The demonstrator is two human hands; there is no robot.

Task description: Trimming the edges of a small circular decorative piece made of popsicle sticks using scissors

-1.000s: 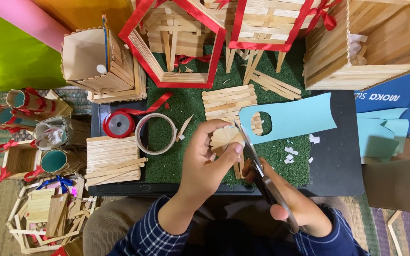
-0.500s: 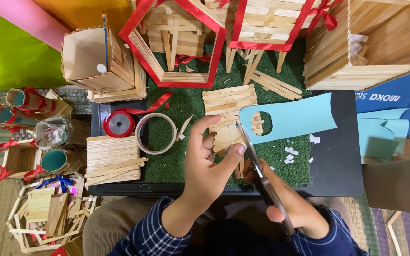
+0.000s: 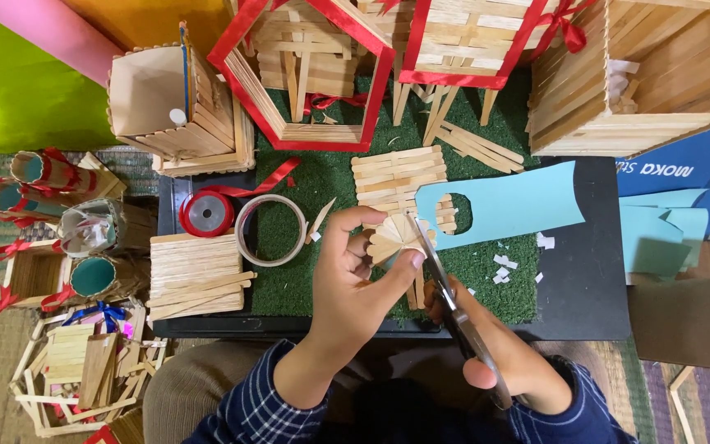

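My left hand (image 3: 353, 288) pinches a small fan-shaped piece of wooden sticks (image 3: 394, 239) over the green turf mat (image 3: 334, 185). My right hand (image 3: 503, 362) grips a pair of scissors (image 3: 454, 308) whose blades point up and touch the right side of the fan. A light blue paper sheet (image 3: 519, 205) with an oval hole lies just right of the fan. A flat raft of sticks (image 3: 396, 177) lies behind the fan.
A red ribbon spool (image 3: 205, 212) and a tape ring (image 3: 271, 229) sit left of my left hand, beside a stick stack (image 3: 195, 271). Stick-built houses (image 3: 310, 74) and boxes (image 3: 630, 74) line the far side. Paper scraps (image 3: 507, 267) dot the turf.
The fan piece has been turned slightly in my left hand, and the scissors have shifted a little along its edge. Nothing else has moved.
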